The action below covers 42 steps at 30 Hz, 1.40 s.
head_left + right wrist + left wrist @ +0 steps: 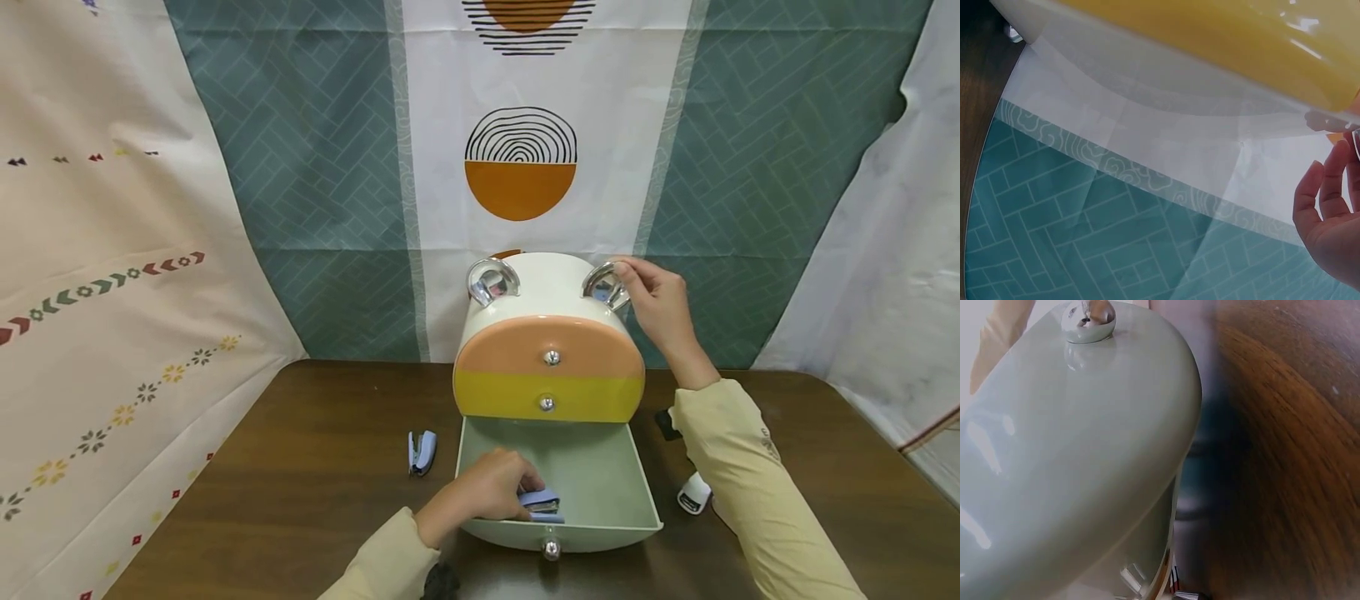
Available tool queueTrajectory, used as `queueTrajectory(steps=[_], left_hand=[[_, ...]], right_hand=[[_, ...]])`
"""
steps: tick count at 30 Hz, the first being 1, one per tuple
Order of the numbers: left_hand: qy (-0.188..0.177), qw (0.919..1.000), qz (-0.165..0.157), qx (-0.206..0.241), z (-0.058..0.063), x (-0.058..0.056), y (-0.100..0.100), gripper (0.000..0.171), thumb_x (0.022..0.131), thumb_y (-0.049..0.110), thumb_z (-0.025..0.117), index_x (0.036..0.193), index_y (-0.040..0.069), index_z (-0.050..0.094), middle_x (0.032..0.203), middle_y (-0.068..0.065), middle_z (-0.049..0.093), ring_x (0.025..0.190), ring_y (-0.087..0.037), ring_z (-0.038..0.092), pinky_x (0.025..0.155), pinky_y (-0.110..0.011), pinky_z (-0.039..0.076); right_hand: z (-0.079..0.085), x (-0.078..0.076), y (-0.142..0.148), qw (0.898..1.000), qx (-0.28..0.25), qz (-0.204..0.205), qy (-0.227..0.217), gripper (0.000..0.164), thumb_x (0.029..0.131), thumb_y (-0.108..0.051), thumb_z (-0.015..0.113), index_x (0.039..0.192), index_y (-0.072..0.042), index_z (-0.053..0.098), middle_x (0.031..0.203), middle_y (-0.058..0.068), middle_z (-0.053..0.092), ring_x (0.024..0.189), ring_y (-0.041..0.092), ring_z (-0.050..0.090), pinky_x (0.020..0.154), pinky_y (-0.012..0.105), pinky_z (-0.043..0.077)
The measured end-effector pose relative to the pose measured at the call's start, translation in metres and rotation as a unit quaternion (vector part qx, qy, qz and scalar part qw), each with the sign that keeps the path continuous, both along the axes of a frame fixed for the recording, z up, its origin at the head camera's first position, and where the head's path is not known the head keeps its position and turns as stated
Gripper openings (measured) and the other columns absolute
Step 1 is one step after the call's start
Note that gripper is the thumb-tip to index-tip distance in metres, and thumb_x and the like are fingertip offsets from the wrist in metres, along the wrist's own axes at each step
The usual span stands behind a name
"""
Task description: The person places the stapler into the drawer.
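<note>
A small rounded chest point(549, 350) with silver ear-like pieces has its pale green bottom drawer point(600, 467) pulled out. Inside that drawer, my left hand point(491, 485) grips a light blue stapler point(542, 502) near the front wall. My right hand point(660, 304) pinches the rim of the chest's right silver ear point(606, 285). In the right wrist view, the right hand's curled fingers point(1333, 178) show at the right edge. The left wrist view shows the drawer's green front point(1085, 437) and its round silver knob point(1088, 322); the left hand is out of that picture.
A second light blue stapler point(422, 452) lies on the brown table point(322, 483) left of the drawer. Right of it are a white object point(693, 493) and a dark object point(667, 424), partly behind the right sleeve. Patterned cloth point(315, 167) hangs behind the table.
</note>
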<state>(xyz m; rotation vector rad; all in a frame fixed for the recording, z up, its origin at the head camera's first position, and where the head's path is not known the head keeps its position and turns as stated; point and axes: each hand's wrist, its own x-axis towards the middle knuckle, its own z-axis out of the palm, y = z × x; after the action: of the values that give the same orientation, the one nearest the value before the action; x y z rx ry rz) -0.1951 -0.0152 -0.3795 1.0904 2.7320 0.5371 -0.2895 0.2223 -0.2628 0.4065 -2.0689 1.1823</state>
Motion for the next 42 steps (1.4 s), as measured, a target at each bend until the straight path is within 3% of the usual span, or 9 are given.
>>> queueTrajectory(steps=[10, 17, 21, 25, 32, 37, 42], left_hand=[[-0.011, 0.9999, -0.004, -0.003, 0.001, -0.002, 0.000, 0.032, 0.066, 0.018, 0.081, 0.096, 0.012, 0.071, 0.087, 0.007, 0.069, 0.076, 0.002, 0.061, 0.067, -0.011, 0.045], [-0.042, 0.9963, 0.027, 0.070, 0.011, -0.003, -0.010, 0.038, 0.066, 0.017, 0.081, 0.100, 0.005, 0.069, 0.090, -0.001, 0.069, 0.075, -0.005, 0.062, 0.065, -0.013, 0.047], [-0.015, 0.9933, 0.038, 0.108, 0.021, -0.002, -0.021, 0.035, 0.069, 0.016, 0.078, 0.101, 0.005, 0.068, 0.090, -0.003, 0.068, 0.079, -0.008, 0.062, 0.069, -0.018, 0.048], [0.020, 0.9883, 0.056, 0.141, 0.030, 0.000, -0.033, 0.031, 0.071, 0.016, 0.076, 0.100, 0.007, 0.068, 0.092, -0.003, 0.068, 0.080, -0.012, 0.062, 0.070, -0.022, 0.048], [0.051, 0.9723, 0.098, 0.206, 0.035, 0.002, -0.056, 0.028, 0.072, 0.013, 0.076, 0.098, 0.005, 0.068, 0.091, -0.003, 0.068, 0.081, -0.017, 0.063, 0.070, -0.026, 0.051], [0.056, 0.9531, 0.141, 0.262, 0.030, 0.002, -0.075, 0.026, 0.073, 0.008, 0.075, 0.097, 0.002, 0.068, 0.092, -0.007, 0.069, 0.080, -0.020, 0.064, 0.071, -0.031, 0.054], [0.078, 0.9397, 0.195, 0.270, 0.019, 0.000, -0.092, 0.025, 0.071, 0.007, 0.076, 0.095, 0.005, 0.068, 0.089, -0.006, 0.069, 0.079, -0.019, 0.065, 0.071, -0.035, 0.054]], right_hand=[[-0.001, 0.001, 0.002, 1.000, 0.000, -0.003, -0.004, 0.027, 0.093, -0.014, 0.053, 0.110, 0.004, 0.064, 0.097, 0.023, 0.065, 0.067, -0.002, 0.051, 0.059, 0.012, 0.038], [0.001, 0.003, 0.000, 1.000, -0.001, -0.007, -0.007, 0.027, 0.092, -0.014, 0.053, 0.110, 0.003, 0.064, 0.097, 0.022, 0.065, 0.070, -0.007, 0.051, 0.062, 0.011, 0.039], [0.010, 0.017, -0.008, 1.000, -0.002, -0.001, -0.004, 0.026, 0.092, -0.012, 0.053, 0.109, 0.005, 0.064, 0.096, 0.023, 0.065, 0.066, -0.001, 0.051, 0.058, 0.011, 0.038], [0.017, 0.028, -0.015, 1.000, -0.002, 0.005, 0.003, 0.026, 0.092, -0.010, 0.052, 0.108, 0.008, 0.063, 0.095, 0.027, 0.064, 0.064, -0.003, 0.049, 0.057, 0.012, 0.037], [0.015, 0.023, -0.013, 1.000, -0.003, 0.006, 0.003, 0.026, 0.092, -0.011, 0.052, 0.108, 0.007, 0.063, 0.097, 0.026, 0.064, 0.066, -0.008, 0.049, 0.060, 0.011, 0.038], [0.003, 0.004, -0.003, 1.000, -0.002, 0.002, -0.002, 0.027, 0.092, -0.014, 0.053, 0.110, 0.004, 0.064, 0.098, 0.023, 0.065, 0.065, -0.005, 0.048, 0.058, 0.012, 0.037], [0.000, -0.001, 0.000, 1.000, -0.003, -0.001, -0.003, 0.028, 0.092, -0.017, 0.054, 0.110, 0.001, 0.064, 0.098, 0.021, 0.066, 0.069, -0.007, 0.051, 0.060, 0.011, 0.039]])
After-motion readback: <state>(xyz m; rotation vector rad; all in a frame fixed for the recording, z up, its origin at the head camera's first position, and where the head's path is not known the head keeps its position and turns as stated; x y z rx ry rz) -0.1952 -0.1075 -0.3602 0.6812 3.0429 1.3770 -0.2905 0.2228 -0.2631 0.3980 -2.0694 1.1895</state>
